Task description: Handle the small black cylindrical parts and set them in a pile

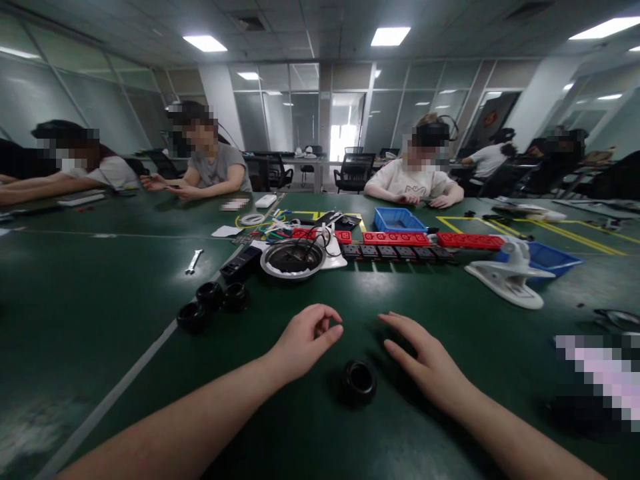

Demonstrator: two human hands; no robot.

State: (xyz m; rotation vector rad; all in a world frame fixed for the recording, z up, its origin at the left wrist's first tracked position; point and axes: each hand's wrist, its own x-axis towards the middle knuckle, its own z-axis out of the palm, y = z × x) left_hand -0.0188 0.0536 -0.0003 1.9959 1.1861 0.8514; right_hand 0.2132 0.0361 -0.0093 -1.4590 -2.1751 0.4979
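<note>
- The fingers of your left hand curl loosely, open, with the thumb apart from the fingertips.
- The fingers of your right hand reach forward, open, the thumb spread below them.
- One black ring lies on the table between your forearms, just below the gap between your hands, apart from both.
- Three more black rings cluster beyond your left hand, beside a pale strip running along the table; that makes four in view.
- Green surface shows between your hands and the things ahead, and more to the left of the pale strip, where one wrench lies.
- Straight ahead, one metal bowl with dark contents, one black device and tangled cables stand in the way.
- Behind and right of the bowl, three red strips run end to end, a row of black sockets in front.
- One white clamp-like stand blocks the far right, before one of two blue trays.
- Across the table, people sit at its far edge.
</note>
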